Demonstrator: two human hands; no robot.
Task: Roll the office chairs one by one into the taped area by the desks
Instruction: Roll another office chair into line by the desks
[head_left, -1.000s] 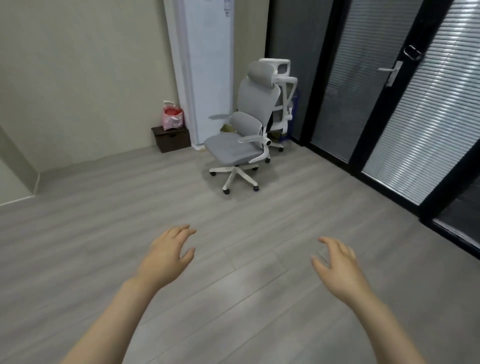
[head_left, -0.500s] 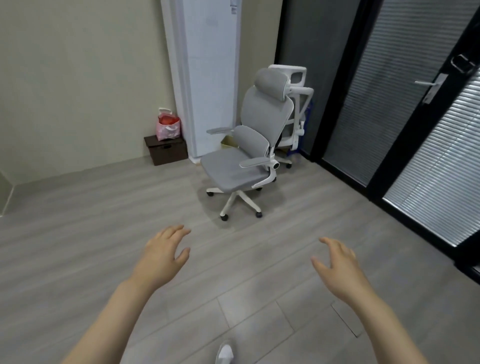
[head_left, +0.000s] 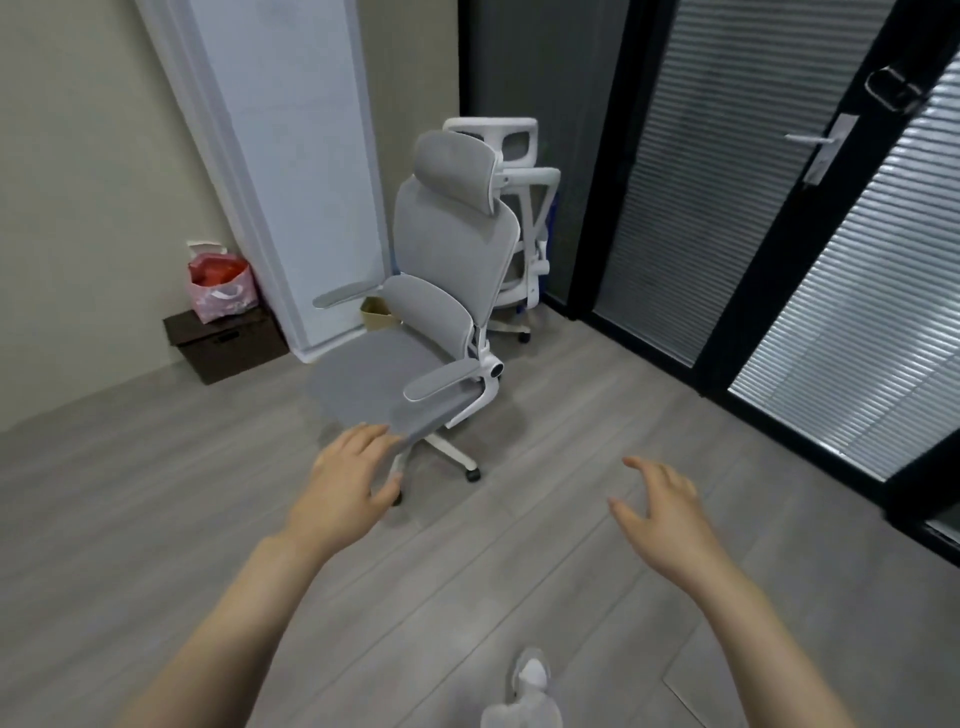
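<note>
A grey mesh office chair (head_left: 447, 270) with a headrest, armrests and a white wheeled base stands in the middle of the floor, its seat facing left. Behind it, against the dark wall, a second white-framed chair (head_left: 524, 218) is partly hidden. My left hand (head_left: 348, 488) is stretched out with fingers apart, its fingertips in front of the seat's near edge; whether they touch it is unclear. My right hand (head_left: 660, 514) hovers open to the right of the chair, apart from it. No taped area or desks are in view.
A dark brown box (head_left: 228, 343) with a pink bag (head_left: 221, 286) on it sits by the left wall. A tall white unit (head_left: 291, 156) stands behind the chair, a small cardboard box (head_left: 376, 314) at its foot. Black-framed glass doors with blinds (head_left: 779, 208) line the right. My shoe (head_left: 527, 675) shows below.
I have walked closer to the grey chair, which now looks much larger. Both hands stay open and raised; the left hand now reaches the seat's near edge.
</note>
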